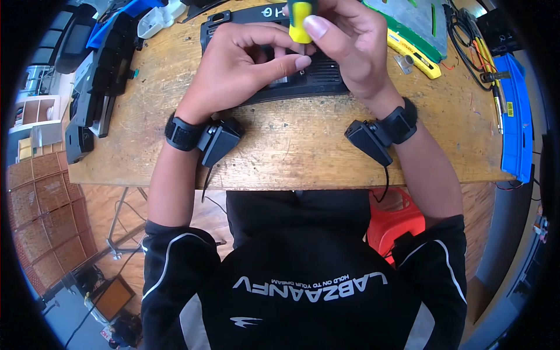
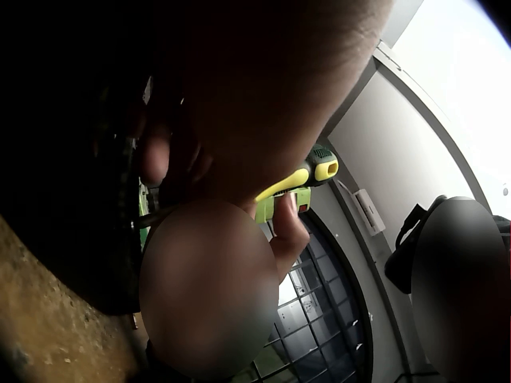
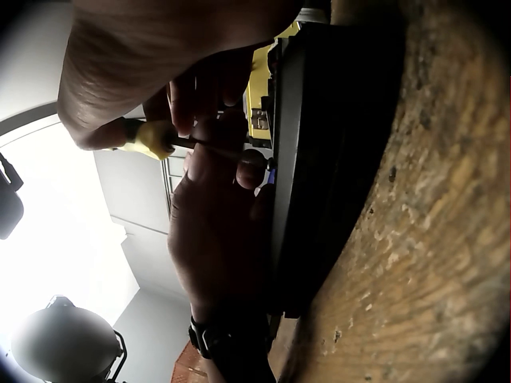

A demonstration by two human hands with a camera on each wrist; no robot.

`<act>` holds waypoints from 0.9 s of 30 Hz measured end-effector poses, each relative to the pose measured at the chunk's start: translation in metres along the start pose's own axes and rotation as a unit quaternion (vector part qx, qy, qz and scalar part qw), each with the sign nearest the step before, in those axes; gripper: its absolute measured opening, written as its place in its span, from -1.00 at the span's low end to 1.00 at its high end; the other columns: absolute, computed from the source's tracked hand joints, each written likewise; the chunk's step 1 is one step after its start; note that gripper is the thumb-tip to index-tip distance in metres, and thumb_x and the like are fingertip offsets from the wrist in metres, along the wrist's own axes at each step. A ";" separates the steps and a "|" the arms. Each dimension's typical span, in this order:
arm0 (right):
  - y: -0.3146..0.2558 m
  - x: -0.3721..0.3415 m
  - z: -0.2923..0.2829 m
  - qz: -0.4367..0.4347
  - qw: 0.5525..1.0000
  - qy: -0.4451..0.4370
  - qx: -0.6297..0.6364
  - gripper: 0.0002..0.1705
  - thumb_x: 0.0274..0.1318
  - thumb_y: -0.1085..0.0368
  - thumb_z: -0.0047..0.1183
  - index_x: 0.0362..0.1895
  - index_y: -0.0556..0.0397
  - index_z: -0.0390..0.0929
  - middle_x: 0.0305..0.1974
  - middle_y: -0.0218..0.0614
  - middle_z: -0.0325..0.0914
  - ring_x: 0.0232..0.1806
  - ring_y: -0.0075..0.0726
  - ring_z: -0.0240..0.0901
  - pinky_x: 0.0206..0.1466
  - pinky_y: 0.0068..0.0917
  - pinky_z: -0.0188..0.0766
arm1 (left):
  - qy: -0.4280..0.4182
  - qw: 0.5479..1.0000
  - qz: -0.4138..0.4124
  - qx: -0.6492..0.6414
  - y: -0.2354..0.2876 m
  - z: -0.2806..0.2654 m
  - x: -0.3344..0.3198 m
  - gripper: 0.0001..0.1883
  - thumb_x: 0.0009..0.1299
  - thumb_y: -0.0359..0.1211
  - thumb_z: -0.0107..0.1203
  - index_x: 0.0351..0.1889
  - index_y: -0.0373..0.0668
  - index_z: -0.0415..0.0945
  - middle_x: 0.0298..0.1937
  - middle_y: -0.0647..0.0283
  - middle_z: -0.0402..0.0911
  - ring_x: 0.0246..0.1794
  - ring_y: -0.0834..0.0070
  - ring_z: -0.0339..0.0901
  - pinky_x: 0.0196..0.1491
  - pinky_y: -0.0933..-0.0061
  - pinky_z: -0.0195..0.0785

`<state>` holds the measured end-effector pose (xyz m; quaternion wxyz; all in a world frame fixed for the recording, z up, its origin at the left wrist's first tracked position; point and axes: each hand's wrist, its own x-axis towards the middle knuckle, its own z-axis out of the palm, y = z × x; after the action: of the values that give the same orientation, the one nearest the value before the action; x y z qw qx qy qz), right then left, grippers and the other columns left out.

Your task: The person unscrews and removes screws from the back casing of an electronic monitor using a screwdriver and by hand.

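Note:
A black plastic housing [image 1: 326, 81] with vent slots lies on the wooden table, under both hands. My right hand [image 1: 361, 55] grips the yellow and dark green handle of a screwdriver [image 1: 300, 23], which stands upright over the housing. Thumb and index finger of my left hand [image 1: 233, 73] close around the screwdriver's shaft low down, near its tip. In the right wrist view the shaft runs from the handle [image 3: 152, 142] to the left fingertips, right at the face of the housing [image 3: 291, 152]. The fingers partly hide the tip.
Right of the housing lie a yellow utility knife [image 1: 415, 55] and a green-edged box [image 1: 408, 23]. Cables [image 1: 461, 35] and a blue tray [image 1: 514, 116] line the table's right edge. Black plastic parts [image 1: 105, 76] are stacked at the left edge. A red stool [image 1: 396, 219] stands below the table.

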<state>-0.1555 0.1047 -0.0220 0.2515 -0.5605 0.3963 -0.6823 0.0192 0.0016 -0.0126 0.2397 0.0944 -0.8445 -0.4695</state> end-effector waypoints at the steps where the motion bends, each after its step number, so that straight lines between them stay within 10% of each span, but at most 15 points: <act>1: 0.000 -0.001 0.006 -0.010 1.000 0.021 0.002 -0.56 0.06 0.22 0.38 -0.10 0.33 0.62 -0.18 -0.30 0.59 -0.19 -0.55 0.48 -0.15 -0.59 0.40 | 0.012 1.000 0.005 -0.011 -0.002 0.002 0.000 -0.81 0.29 -0.29 0.48 -0.25 -0.19 0.77 -0.55 0.49 0.57 -0.59 0.82 0.33 -0.50 0.69 0.17; 27: -0.004 0.000 0.013 -0.081 0.993 0.012 -0.088 -0.71 0.10 0.22 0.39 -0.26 0.21 0.68 -0.18 -0.28 0.63 -0.21 -0.55 0.48 -0.14 -0.57 0.41 | 0.007 0.998 -0.041 0.045 0.003 -0.002 -0.004 -0.75 0.21 -0.28 0.51 -0.41 -0.21 0.67 -0.49 0.43 0.57 -0.48 0.70 0.41 -0.39 0.61 0.28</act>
<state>-0.1423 0.1035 -0.0184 0.1398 -0.6027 0.4112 -0.6694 0.0237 0.0031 -0.0100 0.2217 0.1431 -0.8584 -0.4400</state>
